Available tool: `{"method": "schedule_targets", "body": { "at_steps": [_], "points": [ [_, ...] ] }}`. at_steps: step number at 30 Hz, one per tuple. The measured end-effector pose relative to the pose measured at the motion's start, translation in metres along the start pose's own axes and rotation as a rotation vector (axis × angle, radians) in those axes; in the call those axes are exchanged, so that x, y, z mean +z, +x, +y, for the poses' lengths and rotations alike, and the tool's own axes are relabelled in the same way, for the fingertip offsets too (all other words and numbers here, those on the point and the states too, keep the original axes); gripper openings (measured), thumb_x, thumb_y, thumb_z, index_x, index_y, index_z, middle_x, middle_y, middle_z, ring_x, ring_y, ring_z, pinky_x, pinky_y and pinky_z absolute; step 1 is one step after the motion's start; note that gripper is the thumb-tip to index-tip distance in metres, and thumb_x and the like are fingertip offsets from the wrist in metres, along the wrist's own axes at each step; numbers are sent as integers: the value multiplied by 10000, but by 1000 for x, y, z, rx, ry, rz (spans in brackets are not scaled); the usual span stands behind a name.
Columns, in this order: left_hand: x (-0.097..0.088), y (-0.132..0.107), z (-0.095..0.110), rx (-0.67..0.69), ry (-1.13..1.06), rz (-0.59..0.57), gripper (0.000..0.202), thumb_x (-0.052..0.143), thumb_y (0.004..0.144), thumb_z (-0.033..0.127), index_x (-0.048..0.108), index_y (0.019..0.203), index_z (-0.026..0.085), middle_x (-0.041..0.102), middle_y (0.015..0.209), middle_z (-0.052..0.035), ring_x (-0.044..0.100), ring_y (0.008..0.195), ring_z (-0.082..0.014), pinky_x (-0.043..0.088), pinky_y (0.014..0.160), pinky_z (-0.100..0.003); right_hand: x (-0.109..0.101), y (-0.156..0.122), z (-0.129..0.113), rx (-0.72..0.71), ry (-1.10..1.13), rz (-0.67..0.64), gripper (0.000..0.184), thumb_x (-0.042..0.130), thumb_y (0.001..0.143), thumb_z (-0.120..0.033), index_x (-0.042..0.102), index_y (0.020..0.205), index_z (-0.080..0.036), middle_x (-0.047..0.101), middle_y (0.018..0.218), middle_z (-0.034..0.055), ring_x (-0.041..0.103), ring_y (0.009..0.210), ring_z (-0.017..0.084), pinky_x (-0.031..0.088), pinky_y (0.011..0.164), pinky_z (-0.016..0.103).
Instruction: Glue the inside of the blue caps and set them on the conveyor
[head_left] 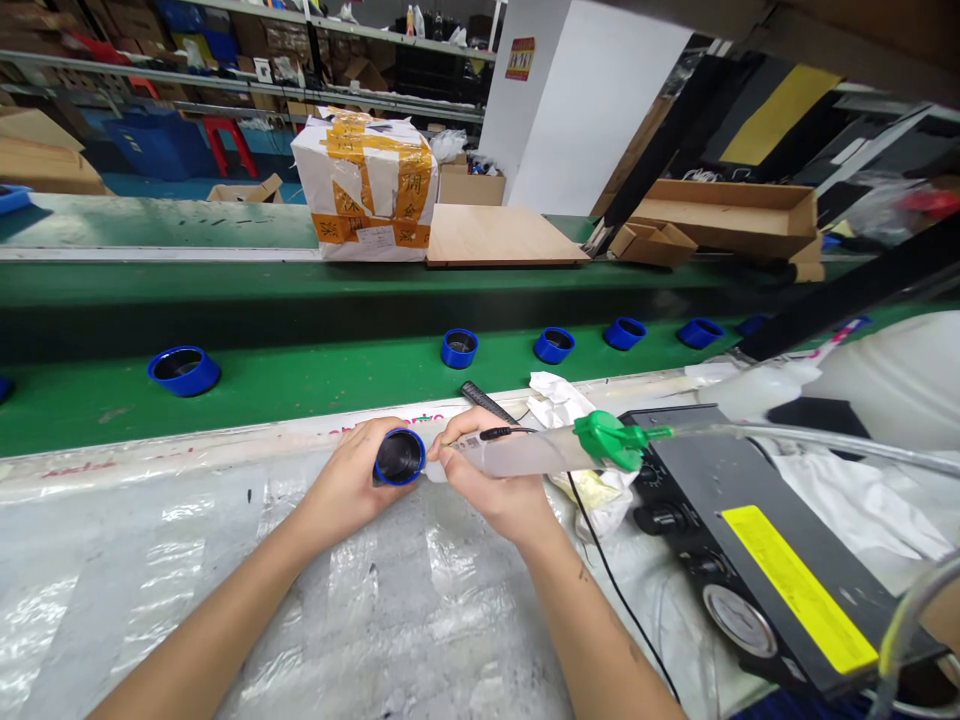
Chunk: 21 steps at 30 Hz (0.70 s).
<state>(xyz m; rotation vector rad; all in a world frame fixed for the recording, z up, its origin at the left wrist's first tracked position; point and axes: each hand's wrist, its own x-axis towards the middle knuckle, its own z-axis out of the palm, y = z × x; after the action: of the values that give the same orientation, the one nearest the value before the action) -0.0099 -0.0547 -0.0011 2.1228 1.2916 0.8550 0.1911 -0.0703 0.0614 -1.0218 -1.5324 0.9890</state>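
My left hand [352, 480] is closed around a small blue ring-shaped cap [400, 457], holding it tilted with its dark opening towards me. My right hand [491, 480] grips a translucent dispensing syringe [525, 455] with its tip at the cap's right rim. The syringe ends in a green adapter [609, 438] joined to a clear hose [787, 436]. A thin black cable [600, 545] runs from under my right hand. Both hands hover over a plastic-covered table [225, 560].
A green conveyor belt [300, 385] behind the table carries several more blue caps [184, 370]. A black controller box [757, 540] with dials and a yellow label sits at right, beside crumpled white rags [559, 400]. A taped white parcel [366, 185] and a wooden board [499, 236] lie beyond.
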Motion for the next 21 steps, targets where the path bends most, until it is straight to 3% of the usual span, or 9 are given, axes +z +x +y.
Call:
{"method": "schedule_targets", "body": {
  "at_steps": [12,21],
  "points": [
    [-2,0,0,-7,-18,-16,448,741,835,324,551,1232,246,692,1240,-82,650,1146,-323,484,997,-493,7,-2,-2,-21,-12,-6,52,659,795,-209,632,775,-249,735,775,4,709,758,203,566,715,330],
    [-2,1,1,12,-29,-21,400,721,814,243,577,1187,246,693,1226,-62,652,1125,-306,491,963,-451,10,-3,-5,-32,-5,-9,52,651,813,-204,659,780,-242,731,783,4,690,748,185,555,705,311]
  ]
}}
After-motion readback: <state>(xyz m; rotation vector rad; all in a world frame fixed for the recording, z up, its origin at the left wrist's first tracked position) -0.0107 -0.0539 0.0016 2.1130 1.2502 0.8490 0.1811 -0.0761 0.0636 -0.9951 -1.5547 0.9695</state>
